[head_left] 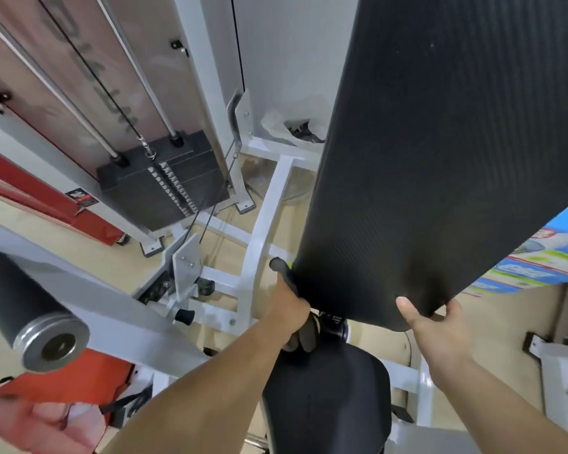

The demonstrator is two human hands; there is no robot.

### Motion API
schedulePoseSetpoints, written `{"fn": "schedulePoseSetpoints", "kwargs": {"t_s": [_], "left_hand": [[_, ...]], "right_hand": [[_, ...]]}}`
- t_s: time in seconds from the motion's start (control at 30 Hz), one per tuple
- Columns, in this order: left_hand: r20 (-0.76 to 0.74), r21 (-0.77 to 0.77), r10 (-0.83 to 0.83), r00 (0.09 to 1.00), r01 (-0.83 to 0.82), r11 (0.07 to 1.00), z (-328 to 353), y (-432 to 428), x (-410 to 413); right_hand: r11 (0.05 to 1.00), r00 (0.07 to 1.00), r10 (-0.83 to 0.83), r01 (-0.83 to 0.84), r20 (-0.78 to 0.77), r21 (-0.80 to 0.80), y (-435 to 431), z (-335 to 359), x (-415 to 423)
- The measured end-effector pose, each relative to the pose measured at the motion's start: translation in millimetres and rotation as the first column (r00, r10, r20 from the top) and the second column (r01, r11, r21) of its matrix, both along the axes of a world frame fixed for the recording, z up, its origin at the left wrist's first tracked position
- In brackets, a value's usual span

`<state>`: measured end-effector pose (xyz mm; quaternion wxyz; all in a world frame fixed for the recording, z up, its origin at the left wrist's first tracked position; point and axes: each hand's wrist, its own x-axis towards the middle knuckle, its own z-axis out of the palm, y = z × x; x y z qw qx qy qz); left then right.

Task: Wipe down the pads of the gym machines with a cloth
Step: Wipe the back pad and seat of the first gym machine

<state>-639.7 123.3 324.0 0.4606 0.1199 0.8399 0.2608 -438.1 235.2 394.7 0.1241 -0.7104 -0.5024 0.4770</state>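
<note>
We look down on one long black back pad (440,158), ribbed in fine lines, which runs from the top right of the view down to its rounded lower end near the middle. Below it sits one black seat pad (325,398), so we count two pads on this machine. Both of our hands are at the lower end of the back pad. Our left hand (289,309) is closed around one dark cloth (284,273) and presses it against the pad's lower left edge; a tip of the cloth sticks up above the knuckles and more of it hangs bunched below the hand, just above the seat pad. Our right hand (430,319) grips the pad's bottom right corner, thumb on the face of the pad and fingers curled behind the edge, holding nothing else.

The white frame (266,204) of the machine runs beneath the pad across a tan floor. To the left we see one weight stack (164,185) of dark plates, with two bright guide rods (63,96) entering its top and one cable between them. In the left foreground one black foam roller (17,299) with a metal end cap juts out from a grey arm. Red padding (46,204) lies along the far left. At the right edge one colourful printed box (545,257) rests behind the back pad.
</note>
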Motion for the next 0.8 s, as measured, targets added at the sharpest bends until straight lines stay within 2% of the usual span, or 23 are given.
{"fn": "schedulePoseSetpoints", "kwargs": {"t_s": [0.13,0.23,0.3,0.37,0.57,0.7,0.8], "left_hand": [[0.016,0.113,0.153,0.988,-0.154,0.981,50,12,3],[-0.01,0.266,0.207,0.978,-0.197,0.944,104,32,-3],[0.014,0.324,0.216,0.976,-0.209,0.923,145,46,-4],[-0.027,0.379,0.255,0.967,-0.226,0.898,191,59,-2],[-0.251,0.566,0.275,0.928,-0.09,0.82,337,117,-14],[-0.309,0.658,0.32,0.896,-0.041,0.752,411,140,-30],[-0.334,0.71,0.319,0.887,0.014,0.704,450,151,-41]], "right_hand": [[1.0,1.0,0.011,-0.011,-0.003,0.019,14,30,-5],[0.996,0.999,0.001,0.002,-0.038,0.089,29,73,-16],[0.989,0.998,0.012,-0.002,-0.068,0.145,41,106,-22],[0.974,0.996,0.016,0.004,-0.088,0.225,52,145,-23],[0.859,0.983,0.113,-0.022,-0.146,0.512,101,280,-30],[0.754,0.962,0.23,-0.078,-0.15,0.653,134,377,-41],[0.673,0.947,0.271,-0.062,-0.169,0.737,156,431,-54]]}}
